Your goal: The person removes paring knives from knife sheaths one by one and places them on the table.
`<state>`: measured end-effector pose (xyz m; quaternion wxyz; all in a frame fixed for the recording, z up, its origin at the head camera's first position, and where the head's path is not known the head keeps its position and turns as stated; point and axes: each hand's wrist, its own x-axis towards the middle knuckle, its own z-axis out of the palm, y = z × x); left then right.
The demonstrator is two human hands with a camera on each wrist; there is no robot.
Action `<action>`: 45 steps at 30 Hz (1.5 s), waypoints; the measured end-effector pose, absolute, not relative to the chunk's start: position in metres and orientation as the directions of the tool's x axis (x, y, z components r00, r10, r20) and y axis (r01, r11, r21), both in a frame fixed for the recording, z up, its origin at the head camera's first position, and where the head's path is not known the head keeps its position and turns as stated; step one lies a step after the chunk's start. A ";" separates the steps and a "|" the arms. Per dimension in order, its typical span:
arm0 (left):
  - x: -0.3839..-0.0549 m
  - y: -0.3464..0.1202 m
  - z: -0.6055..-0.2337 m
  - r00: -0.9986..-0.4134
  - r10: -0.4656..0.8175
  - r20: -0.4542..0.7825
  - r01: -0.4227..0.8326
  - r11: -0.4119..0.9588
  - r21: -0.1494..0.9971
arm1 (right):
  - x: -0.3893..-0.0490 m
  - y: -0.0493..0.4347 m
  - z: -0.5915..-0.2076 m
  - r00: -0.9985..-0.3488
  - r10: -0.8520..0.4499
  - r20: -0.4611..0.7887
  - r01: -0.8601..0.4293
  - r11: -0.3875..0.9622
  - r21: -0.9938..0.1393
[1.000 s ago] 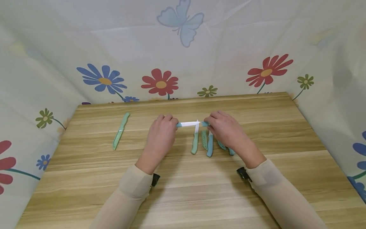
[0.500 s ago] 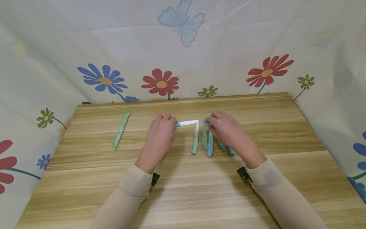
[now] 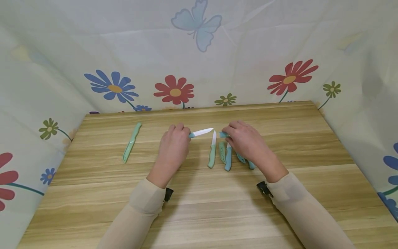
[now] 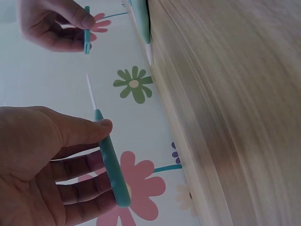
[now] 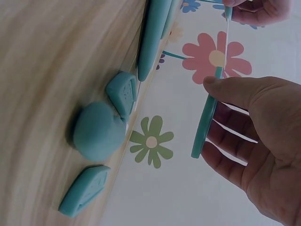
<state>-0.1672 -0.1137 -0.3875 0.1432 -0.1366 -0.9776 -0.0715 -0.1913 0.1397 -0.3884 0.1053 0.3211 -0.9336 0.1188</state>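
My left hand (image 3: 174, 148) grips the blue-green handle (image 4: 113, 172) of a small knife, its bare white blade (image 3: 202, 132) pointing right and slightly away from me. In my right hand (image 3: 245, 140), thumb and fingers pinch a blue-green blade sheath (image 5: 206, 120). Blade tip and sheath are apart, with a small gap between them in the head view. Below them on the table lies an unsheathed green knife (image 3: 212, 157). Beside it are a green sheath (image 3: 222, 153) and a blue knife (image 3: 228, 159), whose blade is partly hidden by my right hand.
Under my right wrist lie another sheath (image 3: 240, 157) and another blue handle (image 3: 251, 165), both partly covered. A sheathed green knife (image 3: 132, 142) lies apart at the left of the wooden table (image 3: 211, 214). A flower-printed curtain (image 3: 130, 48) stands behind the table.
The knife in my left hand has drawn slightly left, and its tip has swung away from me, widening the gap to the sheath. My right hand stays almost still.
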 end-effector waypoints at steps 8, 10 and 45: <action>-0.166 -0.115 -0.387 -0.935 0.224 0.276 0.266 0.956 0.123 | -0.192 0.136 -0.384 -0.790 -0.566 0.238 -0.603 0.788 -0.127; -0.165 -0.116 -0.386 -0.939 0.218 0.268 0.258 0.958 0.125 | -0.192 0.134 -0.382 -0.800 -0.559 0.218 -0.592 0.795 -0.132; -0.162 -0.124 -0.393 -0.977 0.113 0.181 0.138 0.982 0.131 | -0.200 0.073 -0.381 -0.829 -0.557 -0.049 -0.539 0.819 -0.198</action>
